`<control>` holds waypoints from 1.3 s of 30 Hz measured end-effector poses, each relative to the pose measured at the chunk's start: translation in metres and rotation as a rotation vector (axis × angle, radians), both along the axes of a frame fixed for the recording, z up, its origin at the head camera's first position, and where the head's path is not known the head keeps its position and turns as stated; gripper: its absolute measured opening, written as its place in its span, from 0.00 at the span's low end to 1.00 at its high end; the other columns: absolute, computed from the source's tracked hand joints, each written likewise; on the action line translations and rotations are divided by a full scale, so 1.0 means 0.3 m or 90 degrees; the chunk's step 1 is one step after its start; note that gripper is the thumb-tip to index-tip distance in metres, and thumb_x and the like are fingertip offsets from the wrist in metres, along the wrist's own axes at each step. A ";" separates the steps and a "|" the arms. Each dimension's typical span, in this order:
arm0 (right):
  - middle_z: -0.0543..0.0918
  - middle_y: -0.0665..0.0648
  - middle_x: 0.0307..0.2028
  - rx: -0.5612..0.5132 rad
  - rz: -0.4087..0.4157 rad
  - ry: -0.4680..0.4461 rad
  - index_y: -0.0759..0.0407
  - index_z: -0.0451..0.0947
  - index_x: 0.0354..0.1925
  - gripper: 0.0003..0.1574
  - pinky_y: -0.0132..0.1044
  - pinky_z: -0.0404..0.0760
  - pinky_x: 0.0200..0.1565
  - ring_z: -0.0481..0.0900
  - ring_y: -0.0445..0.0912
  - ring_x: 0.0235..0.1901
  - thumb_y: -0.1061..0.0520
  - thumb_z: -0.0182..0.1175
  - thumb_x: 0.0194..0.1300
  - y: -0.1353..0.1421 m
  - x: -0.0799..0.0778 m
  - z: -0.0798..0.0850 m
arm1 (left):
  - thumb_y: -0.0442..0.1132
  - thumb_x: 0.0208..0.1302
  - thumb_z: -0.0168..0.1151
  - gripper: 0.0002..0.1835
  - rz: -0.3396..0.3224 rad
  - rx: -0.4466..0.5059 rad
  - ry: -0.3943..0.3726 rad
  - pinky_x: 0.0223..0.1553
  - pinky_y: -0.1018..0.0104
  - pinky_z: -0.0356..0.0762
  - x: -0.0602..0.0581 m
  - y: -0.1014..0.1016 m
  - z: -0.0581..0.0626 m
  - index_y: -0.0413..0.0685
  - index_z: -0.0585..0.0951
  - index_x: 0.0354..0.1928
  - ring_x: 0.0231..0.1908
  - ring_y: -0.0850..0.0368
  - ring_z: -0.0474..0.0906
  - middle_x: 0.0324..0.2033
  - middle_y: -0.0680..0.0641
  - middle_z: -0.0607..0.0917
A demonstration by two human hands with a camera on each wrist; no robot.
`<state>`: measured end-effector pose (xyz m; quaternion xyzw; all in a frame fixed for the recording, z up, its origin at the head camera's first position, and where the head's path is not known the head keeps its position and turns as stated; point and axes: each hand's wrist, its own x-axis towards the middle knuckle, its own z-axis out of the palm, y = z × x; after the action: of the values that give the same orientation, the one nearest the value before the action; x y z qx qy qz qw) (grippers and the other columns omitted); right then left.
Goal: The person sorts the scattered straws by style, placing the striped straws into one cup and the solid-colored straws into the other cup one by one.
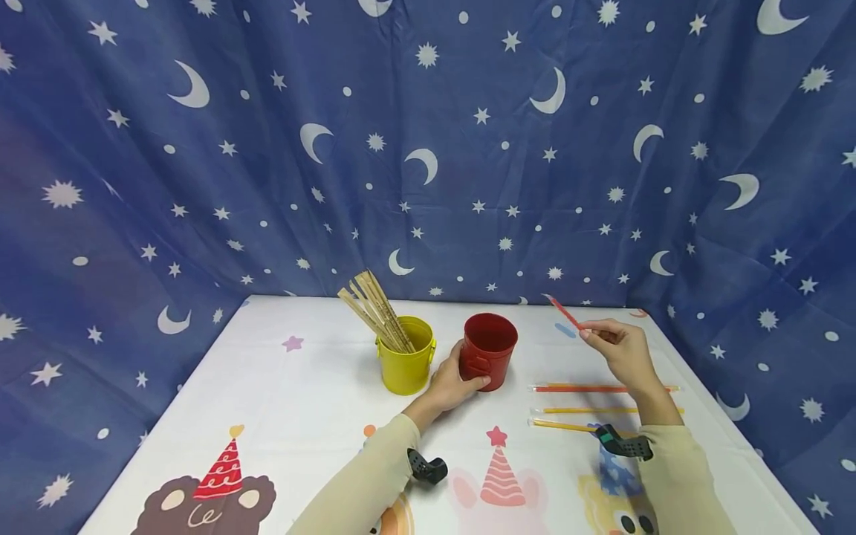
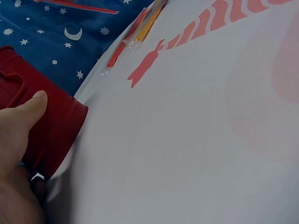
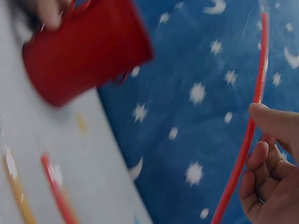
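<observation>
My left hand (image 1: 449, 385) grips a small red metal bucket (image 1: 496, 358) standing upright on the table. The left wrist view shows the thumb (image 2: 33, 108) pressed along the bucket's side by its handle. Off to the right, my right hand (image 1: 627, 355) pinches a red drinking straw (image 3: 262, 60) in clear wrapping between thumb and fingertips. The straw is raised above the table, its free end slanting up toward the bucket's side. Below that hand lie several wrapped straws, one red (image 1: 588, 388) and others yellow (image 1: 588, 410).
Left of the red bucket stands a yellow bucket (image 1: 405, 371) with several thin tan sticks (image 1: 377, 312) leaning out of it. A white cloth (image 1: 267, 386) printed with party animals covers the table. Behind hangs a blue curtain (image 1: 455, 245) with moons and stars.
</observation>
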<state>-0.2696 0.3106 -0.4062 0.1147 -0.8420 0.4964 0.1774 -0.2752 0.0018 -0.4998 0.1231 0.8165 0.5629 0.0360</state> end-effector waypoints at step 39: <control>0.84 0.39 0.34 -0.221 0.179 -0.171 0.66 0.79 0.55 0.17 0.33 0.80 0.48 0.78 0.37 0.38 0.59 0.61 0.72 -0.507 -0.113 0.160 | 0.46 0.62 0.70 0.43 -0.014 -0.013 0.044 0.71 0.44 0.69 0.003 -0.015 0.001 0.52 0.60 0.75 0.66 0.45 0.74 0.66 0.44 0.77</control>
<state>-0.3035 0.1584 -0.3583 0.1318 -0.7360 0.6639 0.0104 -0.2742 -0.0026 -0.4997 0.1514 0.8216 0.5493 0.0152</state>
